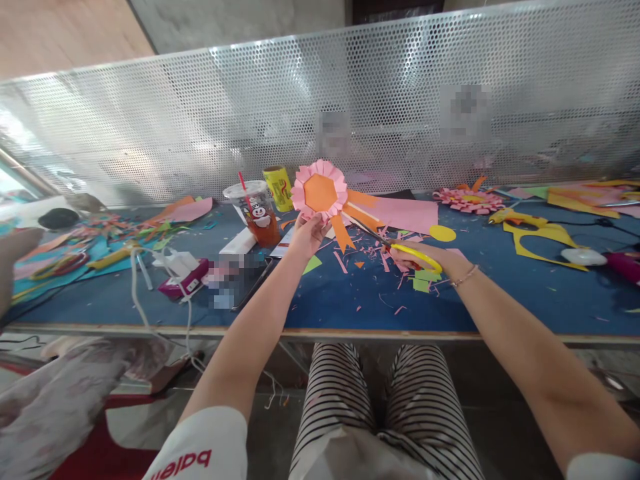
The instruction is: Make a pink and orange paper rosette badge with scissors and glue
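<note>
Pinched in my left hand [311, 233] is a paper rosette [320, 191] with a pink pleated edge, an orange centre and orange tails. It is raised above the blue table [330, 310]. My right hand [407, 258] is closed on scissors with yellow handles [417, 257]; their blades point left, near the rosette's tails. A pink paper sheet [407, 213] lies behind the scissors, with a yellow paper oval [443, 233] to its right. Pink scraps and green paper pieces [424, 280] are scattered around my right hand.
A drink cup [257, 213] and a yellow can-like container [278, 189] stand left of the rosette. A purple power strip [185, 279] with white cables is at the left. Another rosette [469, 199] and a yellow glue gun [517, 218] lie right. Someone's hand [20, 250] shows far left.
</note>
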A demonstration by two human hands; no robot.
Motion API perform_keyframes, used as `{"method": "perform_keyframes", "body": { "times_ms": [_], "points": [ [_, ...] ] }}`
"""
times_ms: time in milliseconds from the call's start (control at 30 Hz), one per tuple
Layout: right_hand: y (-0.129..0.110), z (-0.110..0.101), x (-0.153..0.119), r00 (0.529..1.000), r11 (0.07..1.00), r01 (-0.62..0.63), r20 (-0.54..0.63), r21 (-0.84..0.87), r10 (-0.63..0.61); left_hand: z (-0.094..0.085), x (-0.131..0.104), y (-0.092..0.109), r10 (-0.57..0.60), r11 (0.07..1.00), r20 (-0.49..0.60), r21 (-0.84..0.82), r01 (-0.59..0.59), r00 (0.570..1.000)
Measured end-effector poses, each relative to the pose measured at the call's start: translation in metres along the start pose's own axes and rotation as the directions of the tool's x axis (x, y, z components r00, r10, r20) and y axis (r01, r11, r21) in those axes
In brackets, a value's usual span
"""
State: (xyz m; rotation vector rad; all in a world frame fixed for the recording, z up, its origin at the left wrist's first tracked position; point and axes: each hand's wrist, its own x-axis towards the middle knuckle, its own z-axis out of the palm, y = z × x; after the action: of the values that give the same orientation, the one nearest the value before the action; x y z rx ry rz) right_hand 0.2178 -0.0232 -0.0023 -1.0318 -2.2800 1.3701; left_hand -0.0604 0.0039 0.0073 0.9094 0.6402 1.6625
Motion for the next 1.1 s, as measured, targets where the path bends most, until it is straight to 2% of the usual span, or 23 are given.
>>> {"method": "perform_keyframes", "body": {
  "times_ms": [100,167,233,333,400,467,533,600,667,700,767,867,1000,1100],
  "points": [
    [0.004,-0.008,-0.002,0.999,0.991,0.032,0.045,-0.128,-0.027,-0.002,0.003,0.002,0.023,1.0,-0.041,0.0,-0.023,0.999],
    [0.008,-0.013,-0.002,0.997,0.968,0.049,-0.04,-0.245,-0.061,-0.004,0.005,0.005,0.043,0.999,-0.073,-0.024,-0.044,0.996],
    [0.013,-0.018,-0.001,0.98,0.919,0.017,-0.177,-0.395,-0.095,-0.007,0.007,0.009,0.052,0.997,-0.082,-0.06,-0.057,0.995],
    [0.024,-0.023,0.002,0.922,0.782,-0.156,-0.373,-0.604,-0.103,-0.008,0.007,0.012,0.069,0.994,-0.086,-0.082,-0.076,0.994],
    [0.031,-0.025,0.004,0.874,0.693,-0.259,-0.468,-0.673,-0.128,-0.007,0.006,0.011,0.065,0.994,-0.107,-0.081,-0.074,0.992],
    [0.034,-0.023,0.007,0.817,0.678,-0.299,-0.547,-0.671,-0.181,-0.003,0.005,0.009,0.047,0.995,-0.136,-0.081,-0.058,0.99],
    [0.03,-0.018,0.011,0.736,0.76,-0.251,-0.628,-0.599,-0.252,0.001,0.002,0.005,0.025,0.996,-0.161,-0.083,-0.038,0.987],
    [0.022,-0.01,0.018,0.663,0.884,-0.075,-0.685,-0.462,-0.302,0.007,-0.001,0.002,0.001,0.996,-0.158,-0.088,-0.015,0.987],
    [0.013,0.002,0.028,0.689,0.961,0.172,-0.67,-0.218,-0.275,0.013,-0.005,-0.001,-0.02,0.995,-0.147,-0.103,0.004,0.989],
    [0.009,0.007,0.033,0.717,0.964,0.257,-0.656,-0.066,-0.236,0.016,-0.007,-0.002,-0.03,0.994,-0.144,-0.108,0.014,0.989],
    [0.005,0.018,0.042,0.75,0.893,0.399,-0.635,0.208,-0.187,0.023,-0.012,-0.004,-0.047,0.993,-0.142,-0.113,0.03,0.989],
    [0.003,0.03,0.049,0.758,0.734,0.513,-0.637,0.445,-0.144,0.03,-0.019,-0.006,-0.064,0.991,-0.119,-0.123,0.049,0.991],
    [0.001,0.032,0.051,0.714,0.619,0.561,-0.7,0.549,-0.025,0.034,-0.027,-0.013,-0.109,0.988,-0.058,-0.117,0.101,0.992],
    [-0.002,0.023,0.048,0.662,0.569,0.613,-0.75,0.549,0.01,0.036,-0.034,-0.016,-0.117,0.989,0.079,-0.082,0.124,0.99]
  ]
}}
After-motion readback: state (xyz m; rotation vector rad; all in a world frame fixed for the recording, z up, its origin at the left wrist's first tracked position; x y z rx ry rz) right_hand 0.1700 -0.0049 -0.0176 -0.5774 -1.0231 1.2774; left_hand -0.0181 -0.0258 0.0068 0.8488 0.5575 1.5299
